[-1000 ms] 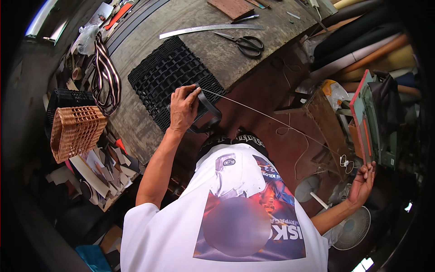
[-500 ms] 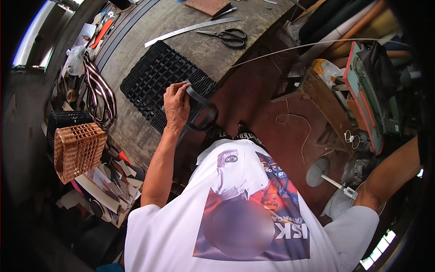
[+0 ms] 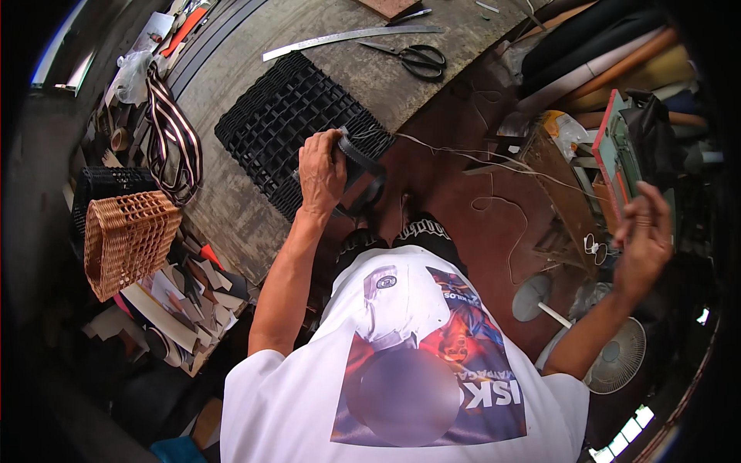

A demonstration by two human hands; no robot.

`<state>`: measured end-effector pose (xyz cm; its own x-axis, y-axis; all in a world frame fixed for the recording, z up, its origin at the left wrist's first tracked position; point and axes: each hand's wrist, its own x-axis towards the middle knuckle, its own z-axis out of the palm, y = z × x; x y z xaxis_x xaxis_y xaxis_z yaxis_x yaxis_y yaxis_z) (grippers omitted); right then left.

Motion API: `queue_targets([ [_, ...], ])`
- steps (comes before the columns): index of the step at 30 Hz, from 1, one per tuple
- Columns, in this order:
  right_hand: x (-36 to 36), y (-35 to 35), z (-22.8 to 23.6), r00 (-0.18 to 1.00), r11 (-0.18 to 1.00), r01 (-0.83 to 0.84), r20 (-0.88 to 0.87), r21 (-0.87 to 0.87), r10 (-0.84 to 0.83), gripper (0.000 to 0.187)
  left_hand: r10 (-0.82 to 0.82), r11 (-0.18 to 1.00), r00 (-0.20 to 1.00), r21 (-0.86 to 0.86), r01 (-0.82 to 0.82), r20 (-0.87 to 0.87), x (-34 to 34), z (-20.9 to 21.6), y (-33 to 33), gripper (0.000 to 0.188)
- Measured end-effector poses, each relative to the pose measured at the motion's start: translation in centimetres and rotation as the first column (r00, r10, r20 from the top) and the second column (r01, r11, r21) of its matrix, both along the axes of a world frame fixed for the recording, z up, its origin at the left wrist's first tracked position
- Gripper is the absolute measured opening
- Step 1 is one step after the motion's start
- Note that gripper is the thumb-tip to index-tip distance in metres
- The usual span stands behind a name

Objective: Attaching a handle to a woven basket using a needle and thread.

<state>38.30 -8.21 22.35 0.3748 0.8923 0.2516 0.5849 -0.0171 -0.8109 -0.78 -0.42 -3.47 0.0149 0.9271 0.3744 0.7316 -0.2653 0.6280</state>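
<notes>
A black woven basket point(image 3: 285, 127) lies on its side on the worn table. My left hand point(image 3: 320, 170) is closed on the black strap handle point(image 3: 361, 158) at the basket's right edge, fingers bent over its upper end. From that edge a pale thread point(image 3: 463, 152) runs slack to the right, over the floor, toward my right hand point(image 3: 647, 241). That hand is raised at the far right, its fingers drawn together and slightly blurred. What they pinch is too small to make out.
Scissors point(image 3: 423, 62) and a metal ruler point(image 3: 351, 38) lie beyond the basket. A tan woven basket point(image 3: 135, 235) stands at left above paper scraps point(image 3: 185, 309). Black-and-pink straps point(image 3: 170, 143) hang by the table. A fan point(image 3: 617, 356) and rolled material point(image 3: 594, 65) are at right.
My right hand has come back into view from beyond the right edge. The thread, stretched taut before, now hangs slack. My left hand keeps its hold on the strap handle.
</notes>
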Motion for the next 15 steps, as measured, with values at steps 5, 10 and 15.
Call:
queue_targets([
  [5,-9.6,3.6,-12.8,0.936,0.892,-0.332,-0.229,-0.307,0.269,0.009,-0.009,1.0,0.999,-0.003,0.009,0.051,0.0,0.4,-0.1,0.035],
  [10,-16.2,8.9,-17.5,0.754,0.746,-0.542,-0.616,-0.387,0.228,0.011,0.156,0.959,0.926,-0.278,-0.058,0.345,0.3,1.5,0.4,0.026],
  [15,-19.7,11.3,-21.1,0.732,0.807,-0.568,-0.549,-0.164,0.404,0.01,0.209,0.925,0.874,-0.38,-0.031,0.439,-0.4,2.0,0.8,0.015],
])
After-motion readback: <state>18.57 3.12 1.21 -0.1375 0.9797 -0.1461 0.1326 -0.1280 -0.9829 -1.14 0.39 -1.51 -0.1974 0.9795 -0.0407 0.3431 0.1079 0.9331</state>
